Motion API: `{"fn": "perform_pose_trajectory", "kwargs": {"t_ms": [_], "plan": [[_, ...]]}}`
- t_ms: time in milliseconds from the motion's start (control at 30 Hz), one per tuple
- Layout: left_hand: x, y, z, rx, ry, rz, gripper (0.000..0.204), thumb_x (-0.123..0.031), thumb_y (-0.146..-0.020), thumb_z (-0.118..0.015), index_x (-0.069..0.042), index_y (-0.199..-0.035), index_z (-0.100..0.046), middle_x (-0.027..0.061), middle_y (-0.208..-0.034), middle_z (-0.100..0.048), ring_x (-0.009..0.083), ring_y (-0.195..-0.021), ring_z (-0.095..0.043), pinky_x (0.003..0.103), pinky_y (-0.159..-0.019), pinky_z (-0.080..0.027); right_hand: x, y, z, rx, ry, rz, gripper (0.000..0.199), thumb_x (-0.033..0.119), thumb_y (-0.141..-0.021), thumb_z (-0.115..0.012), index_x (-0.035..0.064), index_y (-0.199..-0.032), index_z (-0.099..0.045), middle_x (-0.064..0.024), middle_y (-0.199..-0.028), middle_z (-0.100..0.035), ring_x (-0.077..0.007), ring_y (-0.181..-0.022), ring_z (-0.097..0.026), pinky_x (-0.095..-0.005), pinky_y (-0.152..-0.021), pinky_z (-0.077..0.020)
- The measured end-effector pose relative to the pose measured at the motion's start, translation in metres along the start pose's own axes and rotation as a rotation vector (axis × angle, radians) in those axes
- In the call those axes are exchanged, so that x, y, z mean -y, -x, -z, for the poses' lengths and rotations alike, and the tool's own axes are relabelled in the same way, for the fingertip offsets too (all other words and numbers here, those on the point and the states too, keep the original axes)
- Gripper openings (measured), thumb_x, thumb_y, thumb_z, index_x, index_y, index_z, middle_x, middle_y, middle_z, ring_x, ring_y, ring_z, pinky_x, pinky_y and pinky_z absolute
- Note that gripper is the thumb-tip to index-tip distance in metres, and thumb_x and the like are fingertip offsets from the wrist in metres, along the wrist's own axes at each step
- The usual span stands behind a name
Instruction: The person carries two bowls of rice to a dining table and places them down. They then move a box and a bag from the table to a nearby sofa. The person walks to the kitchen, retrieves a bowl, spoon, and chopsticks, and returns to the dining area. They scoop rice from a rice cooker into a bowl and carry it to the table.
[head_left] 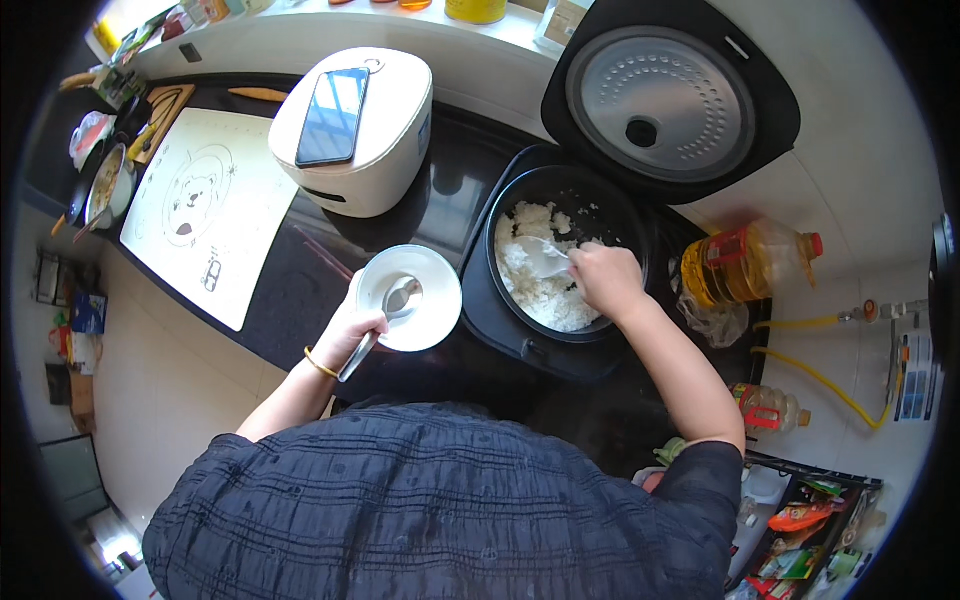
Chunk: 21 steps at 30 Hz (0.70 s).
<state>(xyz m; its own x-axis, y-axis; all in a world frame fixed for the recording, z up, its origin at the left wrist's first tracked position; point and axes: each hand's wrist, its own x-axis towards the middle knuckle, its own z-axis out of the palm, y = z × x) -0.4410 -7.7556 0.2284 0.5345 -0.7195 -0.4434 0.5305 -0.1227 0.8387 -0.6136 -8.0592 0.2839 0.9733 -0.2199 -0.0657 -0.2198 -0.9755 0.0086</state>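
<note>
white rice (pixel 556 303) in black pot (pixel 618 208), right hand (pixel 610 281) closed round paddle (pixel 542 258), left hand (pixel 350 333) gripping bowl (pixel 438 308) and spoon (pixel 402 297)

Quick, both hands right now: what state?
Left hand: closed, holding the white bowl and metal spoon.
Right hand: closed on the white paddle in the rice.

Shiny mtl spoon (pixel 402 298), smooth bowl (pixel 435 322), plas. paddle (pixel 545 258), glossy ctrtop (pixel 455 190), crinkly cloth shirt (pixel 440 500)

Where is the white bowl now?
In the head view, the white bowl is just left of centre, in the left hand, beside the black rice cooker.
</note>
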Motion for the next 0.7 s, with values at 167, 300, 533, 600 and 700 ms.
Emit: {"fn": "perform_pose_trajectory", "kwargs": {"t_ms": [167, 300, 533, 600, 700], "plan": [[0.001, -0.005, 0.000, -0.015, -0.007, 0.064, 0.068, 0.003, -0.058, -0.058, -0.007, -0.122, -0.037, 0.0106, -0.106, -0.048, 0.0208, -0.093, -0.054, 0.031, -0.075, -0.050, -0.013, -0.017, -0.005, 0.182, -0.339, -0.133, 0.014, 0.020, -0.072, -0.064, 0.0089, -0.079, -0.067, -0.0096, -0.078, -0.065, -0.0269, -0.075, -0.063, -0.0373, -0.069, -0.0489], [0.006, -0.011, -0.005, 0.003, 0.014, -0.064, 0.066, 0.002, -0.058, -0.055, -0.006, -0.121, -0.036, 0.0104, -0.105, -0.046, 0.0177, -0.087, -0.051, 0.026, -0.068, -0.047, -0.037, -0.012, -0.029, 0.245, -0.647, -0.270, 0.024, 0.022, -0.071, -0.066, 0.0109, -0.092, -0.069, -0.0122, -0.084, -0.066, -0.0243, -0.077, -0.064, -0.0314, -0.071, -0.0485], [-0.009, -0.005, -0.016, 0.024, 0.012, -0.033, 0.067, 0.000, -0.057, -0.051, -0.004, -0.122, -0.034, 0.0122, -0.108, -0.043, 0.0190, -0.093, -0.047, 0.024, -0.067, -0.047, -0.041, 0.006, -0.037, 0.256, -0.739, -0.273, 0.022, 0.021, -0.071, -0.066, 0.0112, -0.090, -0.069, -0.0116, -0.078, -0.066, -0.0203, -0.072, -0.064, -0.0297, -0.068, -0.0476], [-0.011, -0.004, -0.017, 0.017, 0.013, -0.020, 0.067, -0.001, -0.057, -0.051, -0.004, -0.122, -0.034, 0.0125, -0.108, -0.043, 0.0205, -0.095, -0.047, 0.027, -0.066, -0.050, -0.012, -0.004, -0.024, 0.190, -0.545, -0.330, 0.022, 0.022, -0.071, -0.066, 0.0120, -0.091, -0.069, -0.0112, -0.078, -0.066, -0.0206, -0.073, -0.064, -0.0301, -0.069, -0.0474], [-0.007, -0.011, -0.015, 0.032, -0.009, -0.076, 0.066, -0.001, -0.057, -0.051, -0.005, -0.121, -0.034, 0.0128, -0.108, -0.042, 0.0221, -0.096, -0.048, 0.031, -0.064, -0.053, -0.003, -0.006, -0.023, 0.161, -0.572, -0.368, 0.023, 0.023, -0.071, -0.065, 0.0131, -0.092, -0.069, -0.0100, -0.077, -0.066, -0.0205, -0.073, -0.064, -0.0301, -0.070, -0.0472]]}}
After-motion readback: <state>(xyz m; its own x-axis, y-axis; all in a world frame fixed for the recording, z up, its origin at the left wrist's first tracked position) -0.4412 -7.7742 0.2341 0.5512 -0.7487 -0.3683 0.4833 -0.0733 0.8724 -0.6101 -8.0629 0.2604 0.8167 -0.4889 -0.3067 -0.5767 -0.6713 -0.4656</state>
